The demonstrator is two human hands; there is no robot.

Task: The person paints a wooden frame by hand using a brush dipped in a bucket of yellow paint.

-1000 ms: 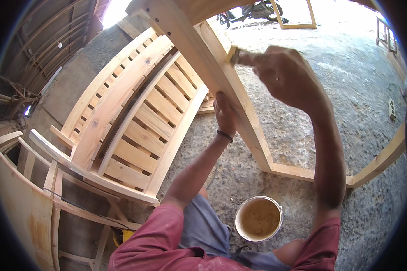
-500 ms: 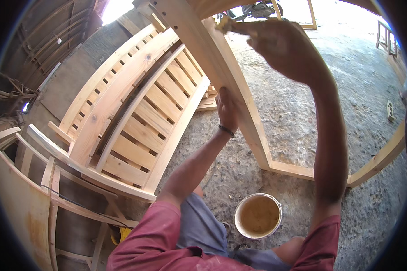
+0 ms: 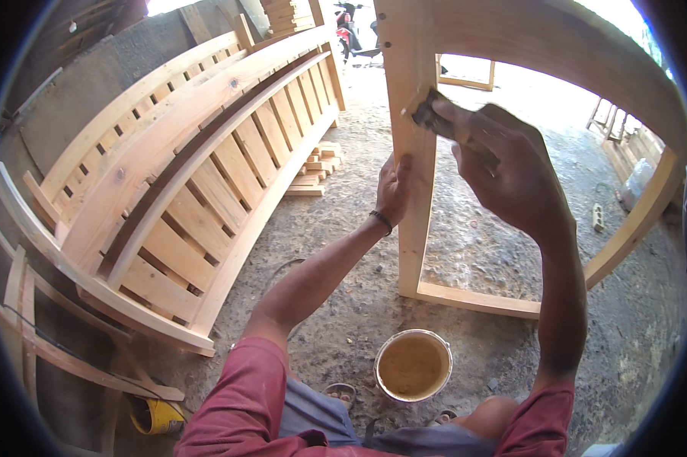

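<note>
A pale wooden frame [image 3: 416, 221] stands upright in front of me, its near post rising past my hands. My left hand [image 3: 394, 190], with a dark band at the wrist, is closed round the edge of that post. Higher up, my right hand [image 3: 503, 156] grips a paintbrush [image 3: 433, 114]; its dark head rests against the post's face or very close to it. On the ground between my feet sits a round bucket [image 3: 380, 385] with a pale rim, holding tan, murky liquid.
Slatted wooden panels [image 3: 206, 198] lean along the left side. Small timber offcuts [image 3: 313, 171] are stacked beyond them. A yellow bucket [image 3: 157, 417] stands at lower left under wooden framework. The rough floor [image 3: 480, 244] shows through the frame, with a white power strip [image 3: 598, 217] at right.
The view has shifted and the frame now appears more upright. My right hand has brought the brush lower along the post, closer to my left hand, which keeps its grip.
</note>
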